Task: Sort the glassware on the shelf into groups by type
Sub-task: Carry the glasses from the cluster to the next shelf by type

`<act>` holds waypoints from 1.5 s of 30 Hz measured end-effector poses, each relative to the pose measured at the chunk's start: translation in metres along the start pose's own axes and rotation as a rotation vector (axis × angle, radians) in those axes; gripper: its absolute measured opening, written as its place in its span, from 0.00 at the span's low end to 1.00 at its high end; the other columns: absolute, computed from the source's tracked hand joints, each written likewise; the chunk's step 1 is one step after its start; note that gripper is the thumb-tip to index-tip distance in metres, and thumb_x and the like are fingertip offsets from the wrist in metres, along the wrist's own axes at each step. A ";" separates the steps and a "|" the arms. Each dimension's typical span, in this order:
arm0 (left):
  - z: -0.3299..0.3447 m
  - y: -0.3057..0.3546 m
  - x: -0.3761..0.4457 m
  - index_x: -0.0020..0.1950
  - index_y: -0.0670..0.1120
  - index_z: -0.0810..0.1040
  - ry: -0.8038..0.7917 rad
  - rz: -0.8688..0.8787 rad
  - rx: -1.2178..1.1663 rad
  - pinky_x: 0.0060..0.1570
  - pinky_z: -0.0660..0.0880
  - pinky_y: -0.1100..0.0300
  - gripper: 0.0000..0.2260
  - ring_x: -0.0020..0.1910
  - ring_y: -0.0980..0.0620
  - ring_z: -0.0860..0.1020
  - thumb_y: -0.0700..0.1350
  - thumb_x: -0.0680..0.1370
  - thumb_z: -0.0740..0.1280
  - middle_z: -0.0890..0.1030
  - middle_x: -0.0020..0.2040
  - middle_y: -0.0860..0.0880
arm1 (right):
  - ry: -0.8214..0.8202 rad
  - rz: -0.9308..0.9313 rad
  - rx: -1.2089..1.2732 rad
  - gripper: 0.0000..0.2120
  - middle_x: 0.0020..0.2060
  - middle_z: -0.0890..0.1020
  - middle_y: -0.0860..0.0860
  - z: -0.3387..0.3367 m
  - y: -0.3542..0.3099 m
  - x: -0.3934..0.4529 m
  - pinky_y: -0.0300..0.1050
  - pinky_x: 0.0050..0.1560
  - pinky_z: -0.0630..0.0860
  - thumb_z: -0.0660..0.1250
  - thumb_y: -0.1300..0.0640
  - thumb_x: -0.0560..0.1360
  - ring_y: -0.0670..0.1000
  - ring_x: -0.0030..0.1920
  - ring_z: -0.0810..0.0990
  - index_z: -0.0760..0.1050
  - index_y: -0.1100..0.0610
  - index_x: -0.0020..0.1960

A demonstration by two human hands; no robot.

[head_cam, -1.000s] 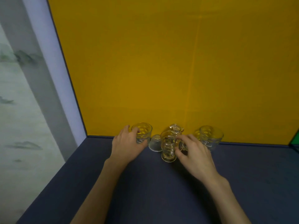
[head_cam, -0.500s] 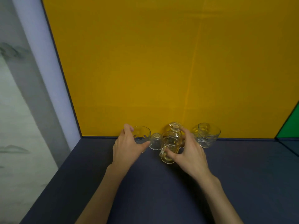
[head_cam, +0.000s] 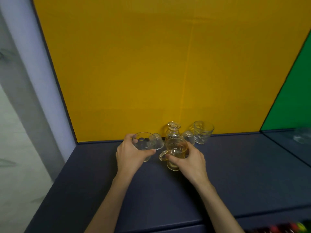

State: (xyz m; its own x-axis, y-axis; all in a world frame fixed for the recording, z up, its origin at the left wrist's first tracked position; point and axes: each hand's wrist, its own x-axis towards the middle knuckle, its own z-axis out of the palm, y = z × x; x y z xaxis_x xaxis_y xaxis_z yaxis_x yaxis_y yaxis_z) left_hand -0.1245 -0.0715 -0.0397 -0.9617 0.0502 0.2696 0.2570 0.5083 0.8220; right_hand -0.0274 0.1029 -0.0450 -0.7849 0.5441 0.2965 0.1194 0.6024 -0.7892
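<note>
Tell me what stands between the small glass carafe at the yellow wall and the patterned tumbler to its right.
In the head view, one small clear glass cup stands between the small glass carafe and the patterned tumbler, close against the tumbler.

Clear tumbler point(head_cam: 144, 144) and handled mug point(head_cam: 175, 151) in hand, carafe point(head_cam: 173, 131) and patterned glass point(head_cam: 202, 134) upright behind.
</note>
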 end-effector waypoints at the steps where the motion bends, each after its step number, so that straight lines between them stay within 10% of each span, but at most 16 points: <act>1: -0.001 0.005 -0.005 0.59 0.55 0.72 0.002 0.021 -0.040 0.49 0.74 0.55 0.36 0.53 0.52 0.79 0.59 0.57 0.83 0.80 0.53 0.56 | 0.022 0.004 0.010 0.23 0.43 0.84 0.39 -0.004 0.001 -0.005 0.43 0.46 0.77 0.78 0.40 0.59 0.43 0.47 0.82 0.78 0.43 0.52; 8: 0.012 0.046 -0.042 0.62 0.61 0.70 -0.101 0.146 -0.331 0.45 0.73 0.66 0.37 0.49 0.66 0.78 0.56 0.58 0.84 0.80 0.51 0.60 | 0.284 0.015 0.048 0.25 0.46 0.82 0.39 -0.053 0.007 -0.031 0.48 0.49 0.79 0.77 0.37 0.58 0.42 0.47 0.81 0.77 0.42 0.52; 23: 0.156 0.162 -0.162 0.61 0.63 0.73 -0.440 0.234 -0.484 0.51 0.80 0.57 0.38 0.54 0.60 0.79 0.56 0.55 0.85 0.81 0.53 0.58 | 0.604 0.114 -0.019 0.20 0.46 0.77 0.42 -0.254 0.105 -0.092 0.45 0.49 0.73 0.76 0.37 0.66 0.40 0.48 0.77 0.77 0.41 0.54; 45: 0.407 0.370 -0.341 0.62 0.61 0.74 -0.419 0.153 -0.499 0.51 0.73 0.65 0.37 0.53 0.65 0.77 0.57 0.56 0.85 0.81 0.53 0.58 | 0.614 0.169 -0.020 0.21 0.46 0.82 0.41 -0.554 0.332 -0.114 0.50 0.51 0.77 0.79 0.39 0.62 0.46 0.48 0.80 0.78 0.44 0.49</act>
State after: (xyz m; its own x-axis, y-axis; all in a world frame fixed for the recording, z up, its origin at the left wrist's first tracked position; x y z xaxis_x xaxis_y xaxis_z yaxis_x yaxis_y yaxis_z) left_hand 0.2599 0.4493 -0.0323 -0.8411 0.4706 0.2666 0.3098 0.0153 0.9507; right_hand 0.4383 0.5643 -0.0429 -0.2633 0.8647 0.4278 0.2266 0.4865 -0.8438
